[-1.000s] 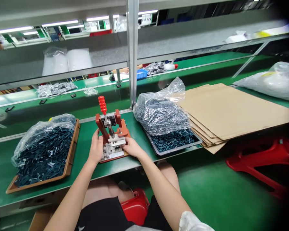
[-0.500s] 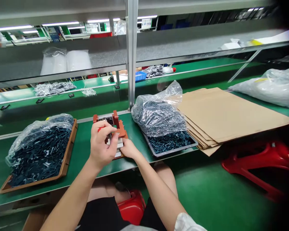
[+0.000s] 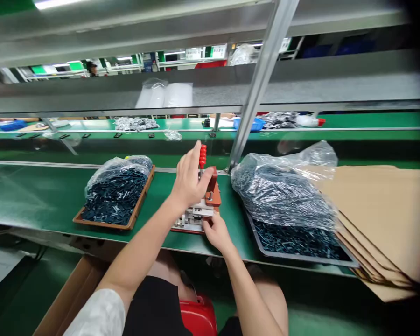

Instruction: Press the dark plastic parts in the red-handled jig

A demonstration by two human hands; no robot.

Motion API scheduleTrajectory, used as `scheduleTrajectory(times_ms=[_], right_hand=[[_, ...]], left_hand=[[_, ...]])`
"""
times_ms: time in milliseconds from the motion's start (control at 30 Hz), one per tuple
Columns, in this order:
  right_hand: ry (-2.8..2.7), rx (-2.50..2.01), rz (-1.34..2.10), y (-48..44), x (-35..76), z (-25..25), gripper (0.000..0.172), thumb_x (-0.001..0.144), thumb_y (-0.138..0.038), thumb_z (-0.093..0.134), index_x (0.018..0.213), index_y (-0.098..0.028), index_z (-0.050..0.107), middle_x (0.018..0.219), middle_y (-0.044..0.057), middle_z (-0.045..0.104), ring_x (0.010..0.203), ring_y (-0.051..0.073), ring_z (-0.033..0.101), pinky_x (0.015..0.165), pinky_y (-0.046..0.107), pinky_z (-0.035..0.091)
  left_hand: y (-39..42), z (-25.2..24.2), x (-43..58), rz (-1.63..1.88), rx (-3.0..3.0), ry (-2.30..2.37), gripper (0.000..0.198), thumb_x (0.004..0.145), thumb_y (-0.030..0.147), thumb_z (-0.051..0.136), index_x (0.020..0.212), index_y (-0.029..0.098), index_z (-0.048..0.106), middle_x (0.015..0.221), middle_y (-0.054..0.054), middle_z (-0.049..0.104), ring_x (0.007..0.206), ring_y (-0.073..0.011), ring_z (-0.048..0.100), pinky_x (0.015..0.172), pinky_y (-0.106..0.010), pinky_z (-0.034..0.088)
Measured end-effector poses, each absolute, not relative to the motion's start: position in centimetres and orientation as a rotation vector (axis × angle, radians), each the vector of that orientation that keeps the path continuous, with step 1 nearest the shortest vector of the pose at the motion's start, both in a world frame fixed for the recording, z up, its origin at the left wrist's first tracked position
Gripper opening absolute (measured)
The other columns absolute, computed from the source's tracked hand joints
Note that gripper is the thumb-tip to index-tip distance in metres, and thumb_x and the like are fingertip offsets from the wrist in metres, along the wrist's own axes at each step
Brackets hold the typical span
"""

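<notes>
Red-handled toggle press (image 3: pixel 210 200), lever (image 3: pixel 202 156) upright; left hand (image 3: pixel 188 179) grips it, right hand (image 3: pixel 217 234) holds its base (image 3: pixel 180 229).

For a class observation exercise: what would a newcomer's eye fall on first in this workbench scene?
The small press with its bright red handle stands mid-bench, the left hand up beside the handle and the right hand low at the press's front. Bulging plastic bags of dark parts sit on trays either side, the left bag and the right bag. Flat cardboard sheets are stacked at the far right.
</notes>
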State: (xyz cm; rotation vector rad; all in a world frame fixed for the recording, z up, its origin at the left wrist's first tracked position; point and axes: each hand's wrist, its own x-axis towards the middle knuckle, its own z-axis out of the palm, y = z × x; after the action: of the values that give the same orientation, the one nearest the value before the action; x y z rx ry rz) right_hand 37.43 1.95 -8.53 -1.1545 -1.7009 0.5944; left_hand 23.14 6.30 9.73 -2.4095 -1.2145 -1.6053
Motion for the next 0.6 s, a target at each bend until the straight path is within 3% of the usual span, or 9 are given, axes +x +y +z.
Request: scheduleTrajectory(times_ms=[67,167,267,367,500,600], right_hand=[[-1.698,-1.104,0.542,1.7,37.5,-8.9,0.022,0.089,-0.024,0.052,0.099,-0.021,0.071,0.113,0.011,0.069,0.105,0.026,0.066,0.095,0.043,0.054],[-1.701,-1.114,0.543,1.6,37.5,-9.3,0.021,0.089,-0.026,0.054,0.099,-0.021,0.072,0.115,0.012,0.066,0.107,0.027,0.065,0.097,0.045,0.054],[-1.702,-1.202,0.554,2.0,37.0,-9.5,0.023,0.087,-0.028,0.057,0.102,-0.021,0.073,0.118,0.012,0.065,0.111,0.028,0.064,0.101,0.046,0.052],[-1.679,-1.289,0.553,2.5,36.2,-9.9,0.026,0.086,-0.029,0.058,0.105,-0.021,0.074,0.126,0.013,0.063,0.115,0.028,0.063,0.105,0.045,0.049],[-1.591,-1.336,0.527,2.9,35.5,-9.8,0.03,0.086,-0.028,0.055,0.109,-0.019,0.072,0.118,0.014,0.065,0.107,0.027,0.065,0.1,0.044,0.052],[-1.556,-1.353,0.447,2.0,35.6,-9.0,0.027,0.089,-0.025,0.049,0.104,-0.018,0.07,0.109,0.014,0.063,0.103,0.028,0.064,0.096,0.046,0.053]], left_hand=[[4.4,5.2,21.0,-1.595,-2.329,-1.343,0.063,0.101,0.045,0.043,0.157,0.022,0.025,0.155,-0.018,0.045,0.145,-0.0291,0.04,0.122,-0.051,0.03],[2.6,-2.2,17.1,-1.427,-2.273,-1.812,0.063,0.093,0.043,0.057,0.148,0.016,0.041,0.151,-0.021,0.05,0.144,-0.0345,0.042,0.123,-0.059,0.025],[2.3,-7.2,14.5,-1.3,-2.429,-2.135,0.052,0.093,0.042,0.056,0.137,0.015,0.055,0.143,-0.019,0.059,0.137,-0.0325,0.052,0.119,-0.054,0.036],[3.0,-8.9,14.0,-1.574,-2.391,-2.286,0.048,0.1,0.045,0.04,0.134,0.016,0.058,0.141,-0.017,0.062,0.133,-0.0276,0.057,0.117,-0.048,0.042],[4.0,-8.4,14.2,-2.053,-2.176,-2.526,0.063,0.104,0.049,0.011,0.132,0.014,0.056,0.13,-0.018,0.069,0.125,-0.0243,0.064,0.113,-0.045,0.046],[2.5,-8.3,14.2,-2.025,-2.07,-2.452,0.058,0.102,0.056,0.026,0.137,0.016,0.05,0.142,-0.02,0.06,0.135,-0.0265,0.055,0.118,-0.046,0.041]])
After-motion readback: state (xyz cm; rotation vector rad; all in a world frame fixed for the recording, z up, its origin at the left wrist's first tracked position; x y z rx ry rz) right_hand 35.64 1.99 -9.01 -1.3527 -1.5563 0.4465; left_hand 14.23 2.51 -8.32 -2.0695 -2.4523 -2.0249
